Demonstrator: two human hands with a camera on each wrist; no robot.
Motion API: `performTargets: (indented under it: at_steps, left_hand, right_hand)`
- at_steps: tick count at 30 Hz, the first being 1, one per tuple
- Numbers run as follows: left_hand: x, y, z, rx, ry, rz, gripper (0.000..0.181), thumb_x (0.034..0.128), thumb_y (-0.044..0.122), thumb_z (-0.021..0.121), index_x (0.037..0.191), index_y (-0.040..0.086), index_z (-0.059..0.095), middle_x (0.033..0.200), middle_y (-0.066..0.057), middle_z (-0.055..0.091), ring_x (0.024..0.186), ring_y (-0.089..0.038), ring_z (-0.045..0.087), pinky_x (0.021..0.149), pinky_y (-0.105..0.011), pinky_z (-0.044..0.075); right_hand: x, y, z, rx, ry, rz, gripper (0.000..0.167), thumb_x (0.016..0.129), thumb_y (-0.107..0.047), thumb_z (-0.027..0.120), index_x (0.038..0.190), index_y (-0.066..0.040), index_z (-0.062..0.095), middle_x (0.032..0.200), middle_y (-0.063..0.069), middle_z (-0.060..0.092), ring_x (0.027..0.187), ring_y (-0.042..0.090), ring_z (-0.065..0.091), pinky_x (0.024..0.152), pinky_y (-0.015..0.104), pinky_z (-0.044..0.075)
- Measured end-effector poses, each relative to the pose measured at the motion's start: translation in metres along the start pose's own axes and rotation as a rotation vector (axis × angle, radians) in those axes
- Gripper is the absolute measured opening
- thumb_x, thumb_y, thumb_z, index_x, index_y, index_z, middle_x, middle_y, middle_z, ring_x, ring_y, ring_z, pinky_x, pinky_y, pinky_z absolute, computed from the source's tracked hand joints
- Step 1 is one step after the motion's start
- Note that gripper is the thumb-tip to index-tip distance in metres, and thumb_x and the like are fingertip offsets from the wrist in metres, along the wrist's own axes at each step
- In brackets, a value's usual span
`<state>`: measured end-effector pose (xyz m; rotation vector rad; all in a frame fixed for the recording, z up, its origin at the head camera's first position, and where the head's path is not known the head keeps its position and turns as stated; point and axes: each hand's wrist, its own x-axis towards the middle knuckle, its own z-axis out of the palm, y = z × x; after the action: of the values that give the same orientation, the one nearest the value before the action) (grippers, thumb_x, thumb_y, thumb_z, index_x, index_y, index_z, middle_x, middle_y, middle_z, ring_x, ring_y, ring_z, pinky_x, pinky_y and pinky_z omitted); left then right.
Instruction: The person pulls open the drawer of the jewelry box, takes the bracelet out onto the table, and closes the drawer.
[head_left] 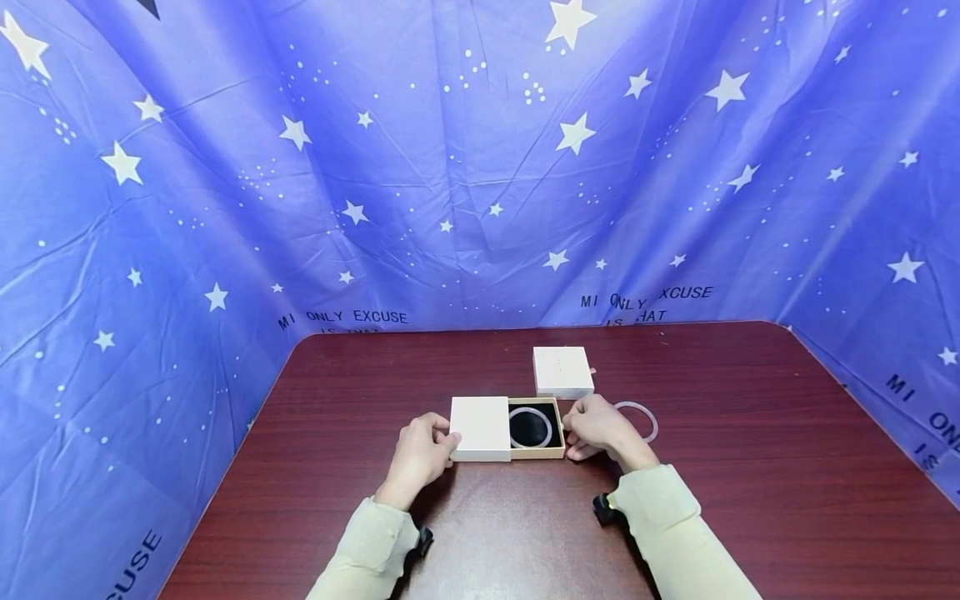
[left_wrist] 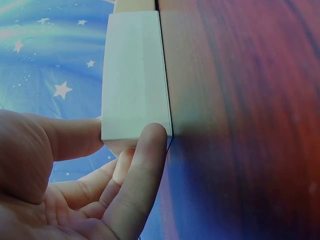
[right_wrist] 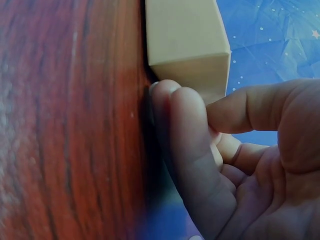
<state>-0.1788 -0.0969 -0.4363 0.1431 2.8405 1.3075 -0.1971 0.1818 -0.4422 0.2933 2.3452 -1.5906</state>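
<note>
The white box cover (head_left: pixel 480 428) was gripped at its left end by the left hand (head_left: pixel 420 452), while the drawer (head_left: pixel 537 453), partly extended on the surface (head_left: pixel 510 533) with a pale ring (head_left: pixel 549 428) inside, was pinched at its right end by the right hand (head_left: pixel 598 426).

This looks like a makeshift booth indoors, set up around a single table (head_left: pixel 787 483) with a glossy, dark red wood-grain top and rounded far corners. A creased blue cloth (head_left: pixel 420 183) hangs in folds behind it and along both sides like a curtain, printed with white stars (head_left: pixel 576 133), dots and black lettering (head_left: pixel 356 317). Whether a home, office or workshop lies beyond cannot be told.
</note>
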Motion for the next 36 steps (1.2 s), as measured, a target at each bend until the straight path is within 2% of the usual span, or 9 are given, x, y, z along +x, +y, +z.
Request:
performTargets:
  at_steps: [18,27,30,36]
  left_hand:
    - [0.0010,-0.0016,0.0008,-0.026,-0.009,-0.012,0.025,0.0869,0.017,0.069,0.104,-0.001,0.062,0.068,0.003,0.060,0.052,-0.012,0.065,0.061,-0.028,0.051]
    - [0.0000,-0.0011,0.0013,-0.068,-0.019,-0.033,0.024,0.0879,0.015,0.068,0.103,-0.002,0.061,0.070,-0.001,0.060,0.053,-0.015,0.066,0.051,-0.026,0.051]
    - [0.0002,-0.0008,0.0018,-0.067,-0.017,-0.051,0.023,0.0880,0.015,0.068,0.103,-0.001,0.061,0.070,-0.001,0.060,0.054,-0.015,0.066,0.051,-0.025,0.050]
    - [0.0006,-0.0010,0.0022,-0.070,-0.014,-0.047,0.022,0.0874,0.015,0.068,0.101,-0.001,0.062,0.071,-0.001,0.059,0.053,-0.015,0.066,0.051,-0.025,0.050]
  right_hand:
    - [-0.0012,-0.0016,-0.0003,-0.029,0.004,0.008,0.015,0.089,0.000,0.046,0.076,0.005,0.051,0.066,0.015,0.053,0.046,0.017,0.060,0.047,0.029,0.055]
    - [-0.0022,-0.0003,-0.0007,-0.077,0.009,0.008,0.017,0.089,-0.004,0.047,0.074,0.004,0.051,0.065,0.014,0.053,0.045,0.016,0.059,0.046,0.029,0.054]
    - [-0.0025,-0.0002,-0.0011,-0.094,0.010,0.007,0.018,0.090,-0.005,0.047,0.075,0.004,0.052,0.066,0.015,0.054,0.045,0.016,0.059,0.046,0.029,0.054]
    - [-0.0027,-0.0004,-0.0018,-0.101,0.003,0.010,0.019,0.091,-0.006,0.047,0.076,0.004,0.051,0.066,0.015,0.053,0.045,0.017,0.060,0.046,0.030,0.054]
